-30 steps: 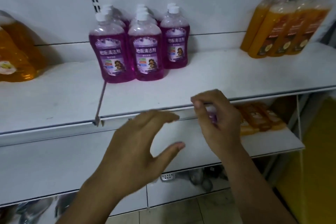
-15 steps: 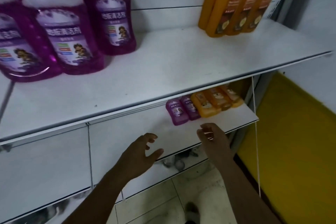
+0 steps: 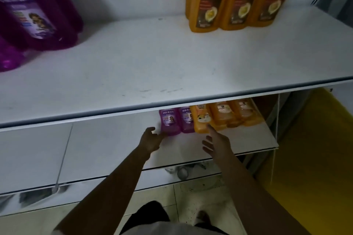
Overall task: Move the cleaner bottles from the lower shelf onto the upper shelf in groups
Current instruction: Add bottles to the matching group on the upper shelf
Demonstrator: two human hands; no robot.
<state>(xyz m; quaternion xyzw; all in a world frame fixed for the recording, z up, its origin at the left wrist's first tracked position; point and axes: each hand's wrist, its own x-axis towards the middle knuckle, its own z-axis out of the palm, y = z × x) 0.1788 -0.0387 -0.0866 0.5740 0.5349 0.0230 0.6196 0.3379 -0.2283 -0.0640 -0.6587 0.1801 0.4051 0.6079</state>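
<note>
Two purple bottles (image 3: 170, 122), three orange bottles (image 3: 222, 116) upright, side by side, lower shelf (image 3: 238, 139) right end.

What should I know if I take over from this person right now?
The left hand is open and holds nothing, fingertips by the leftmost purple bottle on the lower shelf.
The right hand is open and holds nothing, forefinger at the leftmost orange bottle.
Done: the upper purple bottles and upper orange bottles stand on the upper shelf.
Left: two purple and three orange bottles wait below. Probably grip a group and lift it up.
</note>
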